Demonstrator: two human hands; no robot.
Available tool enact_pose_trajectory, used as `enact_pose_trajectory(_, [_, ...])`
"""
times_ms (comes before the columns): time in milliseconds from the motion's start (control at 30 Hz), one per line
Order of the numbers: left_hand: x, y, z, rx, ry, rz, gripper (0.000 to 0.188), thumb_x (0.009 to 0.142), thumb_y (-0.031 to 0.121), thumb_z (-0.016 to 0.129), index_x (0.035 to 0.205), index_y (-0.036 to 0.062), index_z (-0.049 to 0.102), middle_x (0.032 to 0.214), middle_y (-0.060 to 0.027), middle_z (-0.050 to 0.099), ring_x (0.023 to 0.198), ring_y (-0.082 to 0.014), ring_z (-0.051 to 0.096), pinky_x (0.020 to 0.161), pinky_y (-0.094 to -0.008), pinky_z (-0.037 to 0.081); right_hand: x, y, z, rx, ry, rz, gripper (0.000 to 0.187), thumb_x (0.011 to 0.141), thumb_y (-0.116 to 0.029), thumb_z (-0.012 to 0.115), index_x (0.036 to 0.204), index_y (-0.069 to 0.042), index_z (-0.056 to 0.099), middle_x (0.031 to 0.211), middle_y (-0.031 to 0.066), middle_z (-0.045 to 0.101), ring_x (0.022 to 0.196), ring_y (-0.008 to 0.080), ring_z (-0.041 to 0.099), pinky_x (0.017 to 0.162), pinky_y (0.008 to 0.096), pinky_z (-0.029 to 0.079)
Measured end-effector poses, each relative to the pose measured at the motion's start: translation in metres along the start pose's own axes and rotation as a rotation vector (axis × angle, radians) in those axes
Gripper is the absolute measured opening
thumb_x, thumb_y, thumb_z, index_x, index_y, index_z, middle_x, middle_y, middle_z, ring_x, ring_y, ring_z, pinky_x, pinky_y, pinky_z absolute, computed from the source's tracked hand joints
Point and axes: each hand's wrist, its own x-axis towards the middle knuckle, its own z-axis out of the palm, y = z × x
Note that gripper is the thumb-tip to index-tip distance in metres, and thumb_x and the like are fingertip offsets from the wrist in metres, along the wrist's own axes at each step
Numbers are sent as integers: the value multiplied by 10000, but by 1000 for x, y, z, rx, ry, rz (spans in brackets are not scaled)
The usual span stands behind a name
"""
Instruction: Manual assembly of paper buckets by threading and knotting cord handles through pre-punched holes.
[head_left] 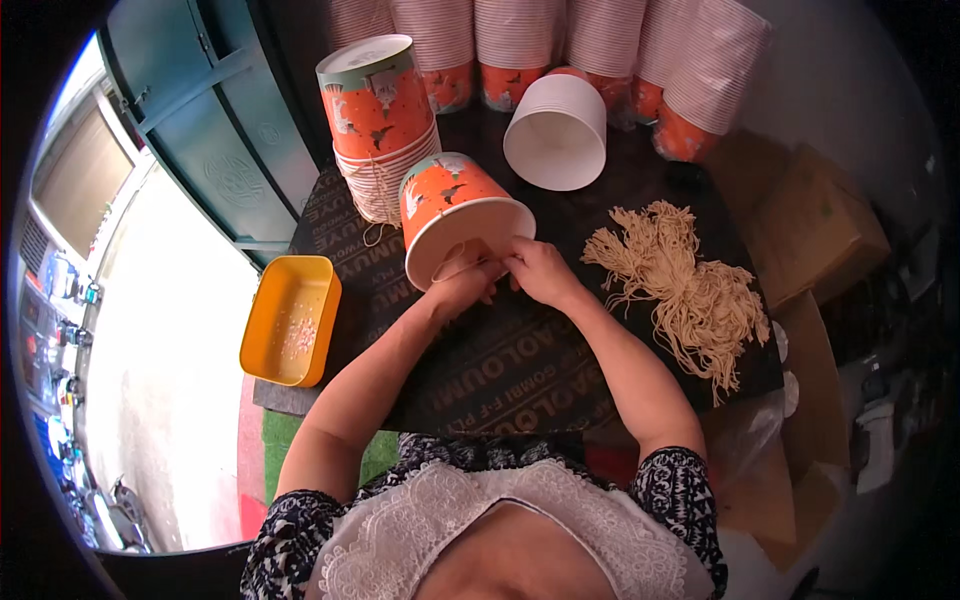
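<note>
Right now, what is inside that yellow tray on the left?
The yellow tray holds a thin scatter of tiny pale and pinkish bits on its floor, too small to identify. Nothing larger lies in it. Its underside and what it rests on are hidden.

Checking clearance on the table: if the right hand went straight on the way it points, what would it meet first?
The right hand points up-left and already touches the rim of the orange paper cup lying on its side; that comes first.

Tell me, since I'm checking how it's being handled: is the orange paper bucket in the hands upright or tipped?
Tipped. The orange paper bucket lies on its side, white open mouth facing the person, both hands at its rim.
</note>
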Motion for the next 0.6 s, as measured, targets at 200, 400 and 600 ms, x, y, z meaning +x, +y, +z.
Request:
enact_pose_trajectory(200, [13, -22, -1, -86, 73, -15, 183, 858, 196, 588, 877, 15, 571, 711, -57, 566, 602, -132, 547, 521, -261, 470, 2, -3, -5, 59, -105, 84, 152, 872, -149, 570, 911, -3, 591, 721, 166, 648, 699, 313, 663, 626, 420, 504])
enact_pose_trajectory(400, [9, -5, -1, -34, 60, -82, 153, 865, 175, 601, 889, 25, 581, 698, -61, 601, 548, -121, 529, 472, -247, 405, -4, 5, -10, 115, -130, 92, 139, 848, -144, 604, 881, -14, 635, 736, 141, 656, 710, 252, 657, 644, 369, 498])
enact_pose_trajectory(600, [14, -22, -4, -125, 70, -87, 153, 842, 170, 633, 879, 33, 575, 689, -51, 581, 532, -106, 490, 458, -239, 373, -10, 0, -9, 149, -121, 57, 136, 806, -120, 649, 893, -16, 665, 776, 151, 658, 747, 239, 650, 684, 352, 495])
